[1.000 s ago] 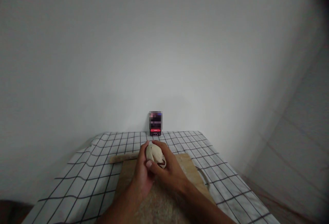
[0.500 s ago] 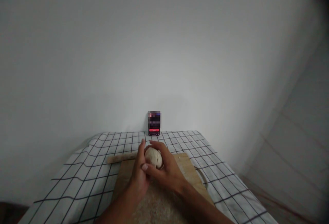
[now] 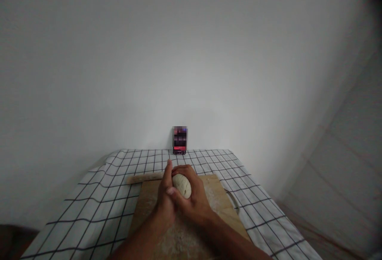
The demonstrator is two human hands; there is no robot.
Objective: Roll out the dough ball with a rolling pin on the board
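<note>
A pale, rounded ball of dough [image 3: 182, 185] is cupped between my two hands above the floured wooden board [image 3: 219, 202]. My left hand [image 3: 166, 194] presses its palm against the dough's left side, thumb side up. Wrapped around the right and far sides is my right hand [image 3: 195, 194], its fingers curled and its thumb lying across the near side toward my left hand. The underside of the dough is hidden. Behind my hands lies a rolling pin [image 3: 143, 178], dusted with flour, along the board's far left edge.
A phone [image 3: 180, 140] with a lit screen leans against the white wall [image 3: 191, 61] at the table's back. A checked cloth [image 3: 98, 204] covers the table. A thin curved rim or handle [image 3: 233, 200] shows at the board's right edge.
The dough has turned between my palms and looks more oval. My right fingers have closed further around it. The whole view has shifted slightly.
</note>
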